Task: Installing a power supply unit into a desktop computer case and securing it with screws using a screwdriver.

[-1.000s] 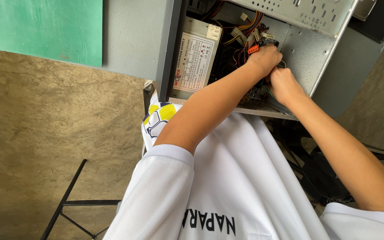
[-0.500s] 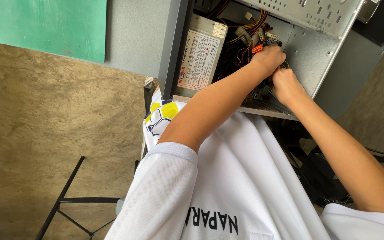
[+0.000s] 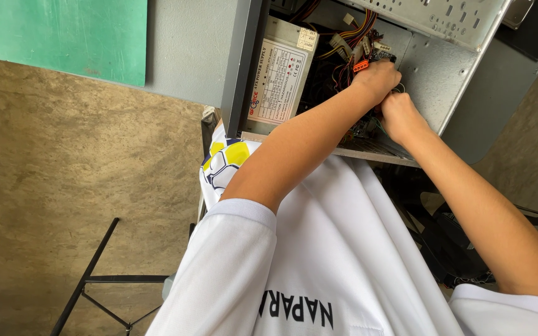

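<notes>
At the far left a flat green painted panel hangs against the grey wall, above a rough brown concrete floor. Lower down, the thin black metal legs of a stand cross over that floor. Next comes the person's white short-sleeved shirt with black lettering, filling the bottom middle, and a patch of yellow and white ball print near its upper edge.

Above the shirt stands the open grey metal computer case, its side panel off. Inside on the left sits the boxy silver power supply with a white label. To the right of it a tangle of black, yellow and red wires runs toward an orange plastic connector and pale connectors beside it.

The left hand reaches deep into the case, its fingers curled among the wires just beside the orange connector; its grip looks clenched on something, but what it grasps is hidden behind the hand. The right hand sits just below and touching the left, knuckles toward the camera, fingers bent inward near the case's inner metal wall; whether its grip holds anything cannot be told. Both forearms stretch up from the lower edge across the case's bottom lip.

At the far right, under the right forearm, dark black objects lie on the floor, too shadowed to identify.
</notes>
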